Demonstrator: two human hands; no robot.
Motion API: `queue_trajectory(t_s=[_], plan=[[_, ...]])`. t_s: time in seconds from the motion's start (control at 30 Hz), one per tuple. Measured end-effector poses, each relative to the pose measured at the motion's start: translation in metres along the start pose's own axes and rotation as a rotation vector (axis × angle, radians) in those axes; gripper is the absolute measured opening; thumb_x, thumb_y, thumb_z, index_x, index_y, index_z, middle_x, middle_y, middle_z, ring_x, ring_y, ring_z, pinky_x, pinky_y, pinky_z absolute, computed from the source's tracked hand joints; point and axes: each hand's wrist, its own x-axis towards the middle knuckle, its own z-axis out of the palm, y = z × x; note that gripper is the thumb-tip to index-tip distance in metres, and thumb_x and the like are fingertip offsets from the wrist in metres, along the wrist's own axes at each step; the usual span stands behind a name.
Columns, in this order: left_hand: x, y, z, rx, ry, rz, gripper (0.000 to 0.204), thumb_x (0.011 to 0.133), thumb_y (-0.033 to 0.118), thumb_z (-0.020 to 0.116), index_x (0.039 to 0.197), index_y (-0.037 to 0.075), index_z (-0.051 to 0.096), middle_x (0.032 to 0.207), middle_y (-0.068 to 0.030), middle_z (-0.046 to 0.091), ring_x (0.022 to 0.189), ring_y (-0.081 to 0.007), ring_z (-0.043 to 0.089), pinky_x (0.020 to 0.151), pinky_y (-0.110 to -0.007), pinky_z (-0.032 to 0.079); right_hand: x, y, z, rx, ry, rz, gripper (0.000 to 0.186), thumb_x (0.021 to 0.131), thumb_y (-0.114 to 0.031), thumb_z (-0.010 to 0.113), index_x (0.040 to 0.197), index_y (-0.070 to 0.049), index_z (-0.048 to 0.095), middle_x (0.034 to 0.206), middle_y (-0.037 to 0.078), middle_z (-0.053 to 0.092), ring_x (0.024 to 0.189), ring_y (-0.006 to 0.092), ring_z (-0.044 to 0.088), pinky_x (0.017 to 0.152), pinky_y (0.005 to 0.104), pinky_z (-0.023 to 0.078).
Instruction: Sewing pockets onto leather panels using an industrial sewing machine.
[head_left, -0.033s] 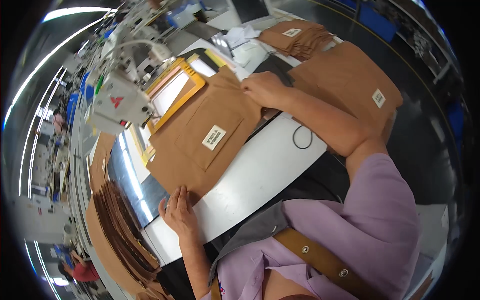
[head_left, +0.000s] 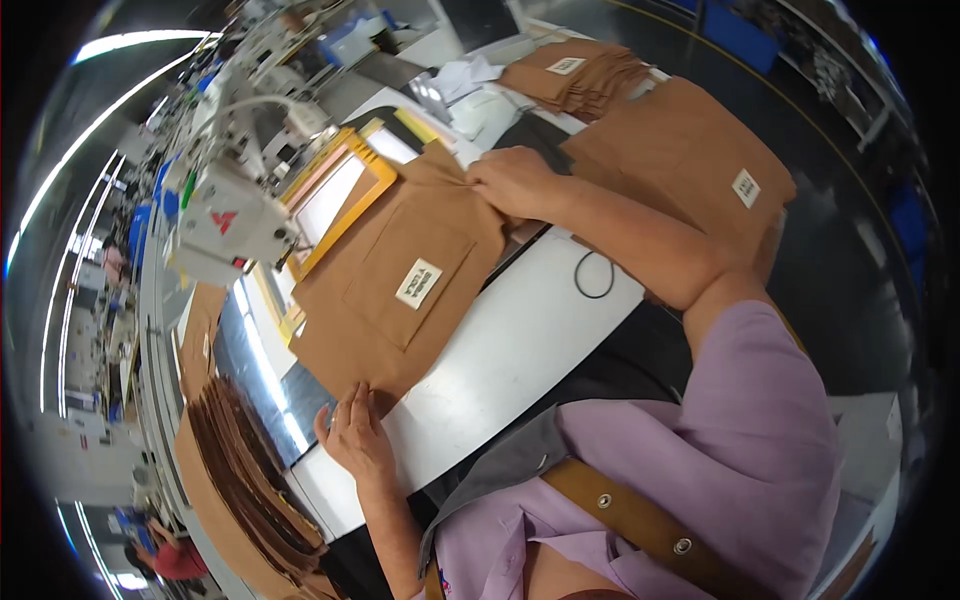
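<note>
A brown fabric panel (head_left: 370,330) with a stitched patch pocket lies flat on the white machine table. The pocket carries a small white label (head_left: 418,284). My right hand (head_left: 515,183) is closed on the panel's far right edge, and the cloth creases at the fingers. At the near left corner my left hand (head_left: 358,435) rests with its fingers stretched out and touching the cloth. A yellow clamp frame (head_left: 345,205) stands along the panel's far left side, under the head of a sewing machine (head_left: 228,215).
A stack of brown pieces (head_left: 235,480) hangs at the lower left. More labelled brown panels (head_left: 690,150) lie at the right, with another pile (head_left: 575,75) behind. A dark cord loop (head_left: 594,275) sits on the white tabletop (head_left: 520,330). Beyond the left side, a person in red is seated.
The view has shifted slightly, so most things sit a little further left. Both hands stay at the same places on the panel.
</note>
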Motion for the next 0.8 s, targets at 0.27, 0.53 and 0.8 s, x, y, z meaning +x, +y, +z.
queue_trajectory(t_s=[0.27, 0.53, 0.8], plan=[[0.06, 0.075, -0.022, -0.35, 0.102, 0.289, 0.017, 0.084, 0.006, 0.08, 0.1, 0.009, 0.075, 0.101, -0.0022, 0.079, 0.088, -0.0209, 0.073, 0.084, -0.036, 0.052, -0.04, 0.055, -0.139, -0.096, 0.573, -0.052, 0.016, 0.097, -0.017, 0.064, 0.106, -0.007, 0.073, 0.107, 0.012, 0.072, 0.099, 0.035, 0.068, 0.088, 0.0418, 0.055], [0.075, 0.161, -0.029, -0.727, -0.012, 0.714, 0.032, 0.085, 0.018, 0.084, 0.114, 0.01, 0.072, 0.11, -0.0041, 0.078, 0.097, -0.0178, 0.075, 0.089, -0.037, 0.055, -0.178, 0.187, -0.276, -0.403, 0.575, 0.598, 0.029, 0.095, -0.029, 0.068, 0.118, -0.015, 0.076, 0.111, 0.008, 0.075, 0.104, 0.0264, 0.072, 0.091, 0.0378, 0.056], [0.061, 0.125, -0.012, -0.697, -0.122, 0.532, 0.029, 0.082, 0.012, 0.085, 0.109, 0.009, 0.075, 0.106, -0.0054, 0.078, 0.09, -0.0235, 0.074, 0.088, -0.039, 0.054, -0.175, 0.194, -0.204, -0.36, 0.553, 0.597, 0.032, 0.095, -0.027, 0.067, 0.122, -0.012, 0.074, 0.123, 0.012, 0.072, 0.115, 0.032, 0.068, 0.098, 0.0415, 0.054]])
